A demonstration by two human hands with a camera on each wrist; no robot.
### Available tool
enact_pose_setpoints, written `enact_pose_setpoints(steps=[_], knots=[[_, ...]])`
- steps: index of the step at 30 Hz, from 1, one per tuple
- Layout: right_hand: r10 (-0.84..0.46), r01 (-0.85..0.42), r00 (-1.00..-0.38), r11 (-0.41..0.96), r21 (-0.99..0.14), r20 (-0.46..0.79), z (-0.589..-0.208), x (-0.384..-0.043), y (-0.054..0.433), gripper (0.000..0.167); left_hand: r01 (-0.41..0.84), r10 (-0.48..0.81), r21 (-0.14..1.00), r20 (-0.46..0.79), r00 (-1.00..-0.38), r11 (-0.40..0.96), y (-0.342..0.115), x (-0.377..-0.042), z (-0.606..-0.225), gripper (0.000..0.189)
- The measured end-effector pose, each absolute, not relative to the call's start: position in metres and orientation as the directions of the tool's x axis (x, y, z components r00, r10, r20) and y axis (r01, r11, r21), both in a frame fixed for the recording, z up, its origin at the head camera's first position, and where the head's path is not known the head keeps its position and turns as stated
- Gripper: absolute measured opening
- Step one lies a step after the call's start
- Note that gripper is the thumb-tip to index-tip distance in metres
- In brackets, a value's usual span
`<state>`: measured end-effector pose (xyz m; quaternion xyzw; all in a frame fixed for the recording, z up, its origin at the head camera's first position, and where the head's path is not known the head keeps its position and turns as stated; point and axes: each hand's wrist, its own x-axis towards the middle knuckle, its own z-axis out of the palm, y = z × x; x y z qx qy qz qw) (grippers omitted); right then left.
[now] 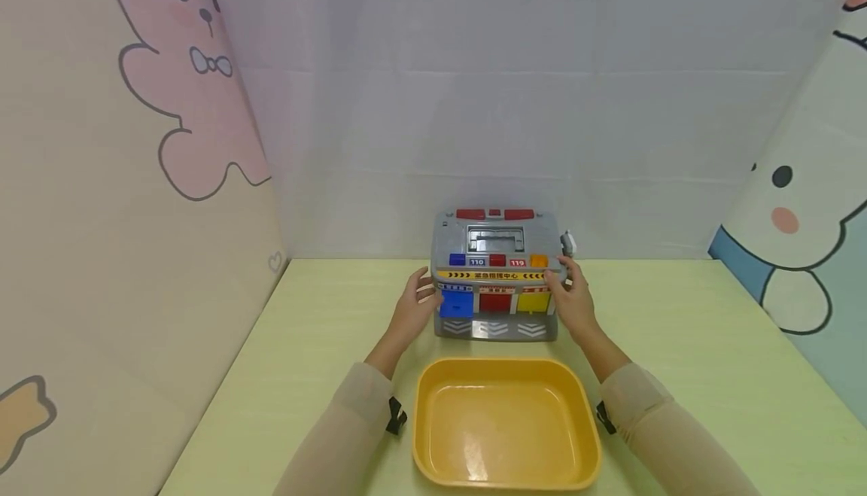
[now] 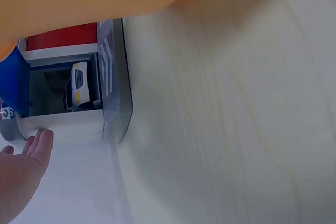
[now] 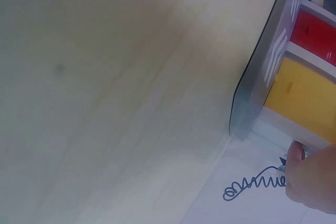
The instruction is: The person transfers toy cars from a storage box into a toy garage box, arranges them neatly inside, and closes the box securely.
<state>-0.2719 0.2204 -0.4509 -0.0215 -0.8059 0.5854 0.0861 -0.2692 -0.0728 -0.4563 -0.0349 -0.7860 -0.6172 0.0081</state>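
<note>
A grey toy garage [image 1: 494, 327] stands against the back wall, with a blue door [image 1: 457, 303], a red door [image 1: 495, 302] and a yellow door [image 1: 533, 302]. My left hand [image 1: 413, 308] is at its left side, thumb by the blue door and outstretched fingers [image 2: 43, 145] against the white side wall. The left wrist view shows the blue door [image 2: 14, 80] swung up and a white toy car [image 2: 80, 83] inside the bay. With thumb on the front edge and fingers round the side, my right hand [image 1: 574, 300] grips the upper right corner.
A yellow tray [image 1: 506, 477] stands in front of the garage, between my forearms. A dark coiled cord [image 3: 254, 183] hangs by the garage's right side, near a small white part [image 1: 570, 243]. Printed wall panels border the pale green table [image 1: 684, 353].
</note>
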Motion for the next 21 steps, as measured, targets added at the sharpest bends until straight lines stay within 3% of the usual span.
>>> enact_pose_setpoints(steps=[21], knots=[[0.133, -0.059, -0.985, 0.315, -0.947, 0.105, -0.453, -0.273, 0.221, 0.058, 0.136, 0.1, 0.924, 0.107, -0.989, 0.357, -0.064, -0.279, -0.44, 0.074]])
